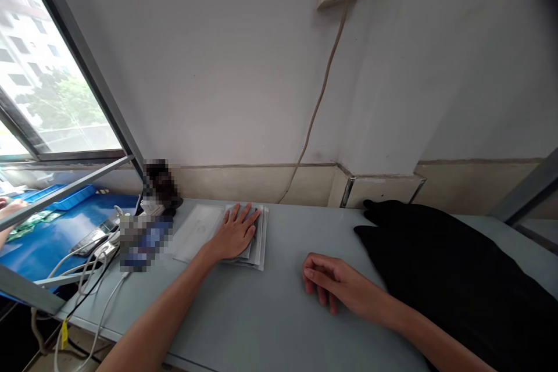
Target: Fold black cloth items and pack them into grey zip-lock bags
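My left hand [235, 233] lies flat with its fingers spread on a small stack of flat, clear-edged plastic pouches [262, 244]. Under the palm a grey piece shows in part; the hand hides the rest of it. A whitish translucent sheet or pouch [196, 229] reaches out from the left side of the stack. Over the bench to the right, apart from the stack, my right hand [326, 282] is loosely curled. Its fingers hang slightly apart and nothing is visible in them.
Black cloth [457, 273] covers the right part of the grey bench [261, 319]. At left lie white cables [104, 302] and a blurred-out blue item [148, 244]. Beyond a metal frame [87, 186], another person's hand [11, 209] is over a blue surface. A cord [322, 93] hangs from a wall socket.
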The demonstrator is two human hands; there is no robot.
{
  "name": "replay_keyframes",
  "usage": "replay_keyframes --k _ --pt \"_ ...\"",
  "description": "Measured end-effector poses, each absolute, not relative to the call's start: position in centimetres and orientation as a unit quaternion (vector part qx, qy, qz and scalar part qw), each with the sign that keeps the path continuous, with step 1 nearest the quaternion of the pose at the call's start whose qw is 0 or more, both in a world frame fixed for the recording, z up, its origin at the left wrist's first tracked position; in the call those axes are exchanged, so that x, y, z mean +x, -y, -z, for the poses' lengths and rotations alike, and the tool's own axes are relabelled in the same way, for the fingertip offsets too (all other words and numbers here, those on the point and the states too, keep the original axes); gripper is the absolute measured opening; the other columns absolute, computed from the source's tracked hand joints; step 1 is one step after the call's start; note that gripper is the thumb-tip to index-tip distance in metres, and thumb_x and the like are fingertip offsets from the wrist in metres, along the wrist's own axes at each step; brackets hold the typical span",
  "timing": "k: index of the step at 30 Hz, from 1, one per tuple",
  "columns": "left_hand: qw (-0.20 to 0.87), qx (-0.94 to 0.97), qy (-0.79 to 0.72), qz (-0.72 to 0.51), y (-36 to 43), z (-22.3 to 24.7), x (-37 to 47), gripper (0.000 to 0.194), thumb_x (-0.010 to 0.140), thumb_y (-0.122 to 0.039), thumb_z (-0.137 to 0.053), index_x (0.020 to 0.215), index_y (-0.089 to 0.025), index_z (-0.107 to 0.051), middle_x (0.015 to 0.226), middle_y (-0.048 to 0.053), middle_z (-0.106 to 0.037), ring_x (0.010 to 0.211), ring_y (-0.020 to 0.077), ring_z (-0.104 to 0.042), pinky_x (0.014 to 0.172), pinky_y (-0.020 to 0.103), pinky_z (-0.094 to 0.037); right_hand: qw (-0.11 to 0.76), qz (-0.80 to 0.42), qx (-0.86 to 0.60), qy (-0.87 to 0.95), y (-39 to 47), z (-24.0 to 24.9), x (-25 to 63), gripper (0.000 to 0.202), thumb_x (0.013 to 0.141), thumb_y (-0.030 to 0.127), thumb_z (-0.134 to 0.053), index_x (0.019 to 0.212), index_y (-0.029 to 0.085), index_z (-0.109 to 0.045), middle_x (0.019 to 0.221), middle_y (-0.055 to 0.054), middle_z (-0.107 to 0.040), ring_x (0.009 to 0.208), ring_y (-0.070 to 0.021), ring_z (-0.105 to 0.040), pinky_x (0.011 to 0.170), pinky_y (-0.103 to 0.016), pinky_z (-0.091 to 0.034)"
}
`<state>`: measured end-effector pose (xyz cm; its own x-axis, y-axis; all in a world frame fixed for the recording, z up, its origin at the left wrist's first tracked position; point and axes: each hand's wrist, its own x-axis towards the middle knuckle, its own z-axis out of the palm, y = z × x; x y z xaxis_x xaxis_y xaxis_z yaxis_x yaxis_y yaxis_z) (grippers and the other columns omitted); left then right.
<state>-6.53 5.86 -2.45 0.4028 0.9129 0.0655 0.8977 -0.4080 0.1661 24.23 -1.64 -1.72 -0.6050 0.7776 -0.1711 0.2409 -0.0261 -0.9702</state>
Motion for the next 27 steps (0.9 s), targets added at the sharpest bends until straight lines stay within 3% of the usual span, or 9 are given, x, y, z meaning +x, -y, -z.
replay_keyframes --k 11,20,27 --pt "0.006 0.841 -0.53 -0.107 -5.6 2.9 -6.6 0.055 0.111 -0.049 -0.019 0.164 -0.037 -0.028 0.172 -0.001 -0.024 0.16 0.0349 -0.013 0.127 0.064 -0.016 0.217 -0.607 -0.387 0.659 1.7 1.5 24.2 0.049 0.096 0.068 -0.056 0.088 0.019 -0.059 0.086 -0.002 -0.064 0.067 -0.012 -0.057 0.053 -0.023 -0.051" --pt "-0.015 0.843 -0.512 -0.163 -5.1 2.2 -6.5 0.049 0.111 -0.045 -0.027 0.157 -0.033 -0.04 0.157 0.01 -0.042 0.142 0.0305 -0.042 0.118 0.057 -0.037 0.215 -0.606 -0.387 0.66 1.6 1.8 24.2 0.048 0.098 0.066 -0.055 0.089 0.019 -0.059 0.086 -0.002 -0.065 0.068 -0.0121 -0.057 0.054 -0.023 -0.051" --pt "-0.026 0.852 -0.493 -0.172 -5.1 2.0 -6.4 0.041 0.11 -0.043 -0.029 0.139 -0.023 -0.05 0.142 0.011 -0.055 0.136 0.0285 -0.048 0.122 0.055 -0.032 0.213 -0.604 -0.391 0.661 1.6 1.7 24.3 0.048 0.097 0.067 -0.055 0.089 0.019 -0.059 0.086 -0.002 -0.065 0.068 -0.0124 -0.057 0.054 -0.022 -0.051"
